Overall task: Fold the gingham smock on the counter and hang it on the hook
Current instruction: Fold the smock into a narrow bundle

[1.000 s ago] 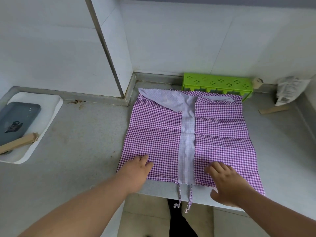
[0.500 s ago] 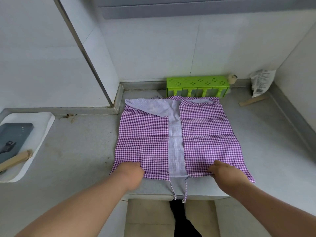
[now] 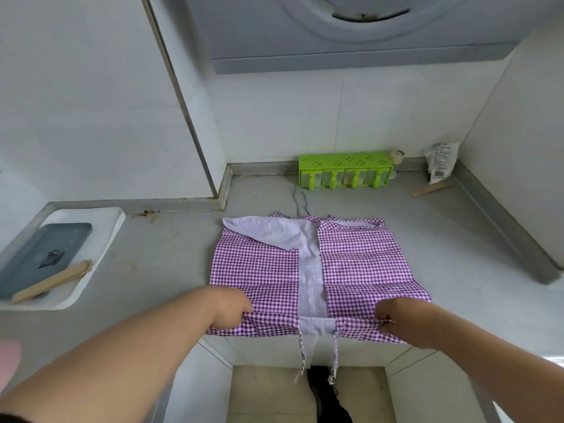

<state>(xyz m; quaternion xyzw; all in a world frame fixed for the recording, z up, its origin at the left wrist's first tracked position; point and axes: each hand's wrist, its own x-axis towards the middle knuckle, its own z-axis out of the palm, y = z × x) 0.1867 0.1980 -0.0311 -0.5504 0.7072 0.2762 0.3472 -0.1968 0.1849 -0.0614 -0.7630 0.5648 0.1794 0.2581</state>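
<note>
The purple-and-white gingham smock [image 3: 360,267] lies flat on the grey counter [image 3: 158,257], both sides folded in so a pale strip runs down its middle. Its near hem reaches the counter's front edge, and two ties [image 3: 334,358] dangle over it. My left hand [image 3: 230,306] grips the hem at the near left corner, fingers curled into the cloth. At the near right corner my right hand [image 3: 396,319] pinches the hem. The hem is slightly raised and bunched between the hands. No hook is in view.
A green perforated rack [image 3: 345,169] stands against the back wall. To its right are a small bottle [image 3: 396,158], a white packet [image 3: 441,161] and a wooden strip [image 3: 430,189]. A white tray [image 3: 100,239] at the left holds a dark slab and a wooden stick.
Both hands went from lying flat on the near hem to gripping it, and the hem has lifted and bunched. The camera has tilted up, showing more wall and a hood.
</note>
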